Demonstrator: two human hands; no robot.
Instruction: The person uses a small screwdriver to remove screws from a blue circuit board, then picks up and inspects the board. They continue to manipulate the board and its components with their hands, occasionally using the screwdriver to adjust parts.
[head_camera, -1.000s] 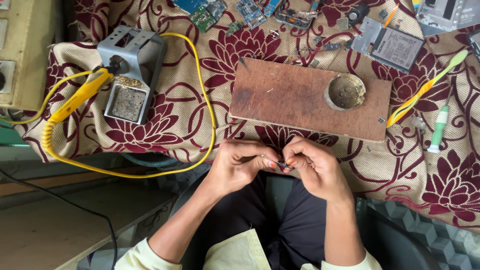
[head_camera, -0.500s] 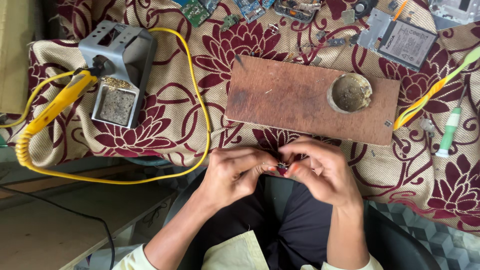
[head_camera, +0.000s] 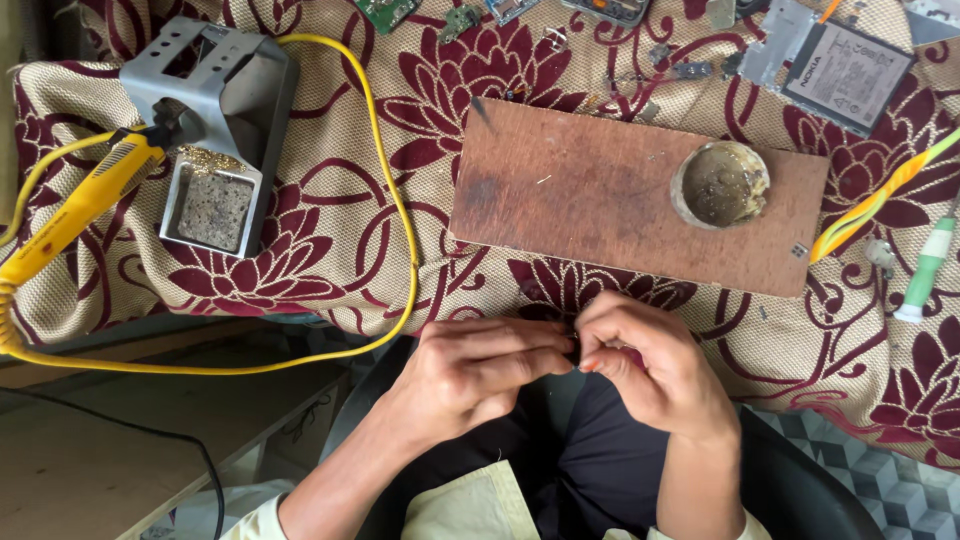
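My left hand (head_camera: 475, 372) and my right hand (head_camera: 650, 365) meet fingertip to fingertip just below the table's front edge, over my lap. Between the pinched fingers sits a very small part (head_camera: 572, 345); most of it is hidden and I cannot tell what it is. Just beyond the hands a brown wooden board (head_camera: 600, 200) lies on the flowered cloth (head_camera: 330, 230), with a small round tin (head_camera: 720, 184) on its right part.
A grey soldering-iron stand (head_camera: 215, 120) with a sponge tray holds a yellow soldering iron (head_camera: 85, 205) at the left; its yellow cable (head_camera: 400, 220) loops across the cloth. Circuit boards (head_camera: 385, 12) and a flat battery (head_camera: 845, 70) lie at the back. A green-white tool (head_camera: 925, 270) is at right.
The view has shifted so the board and stand sit a little differently in frame. My fingers have worked the small part between them; both hands stay together at the table's edge.
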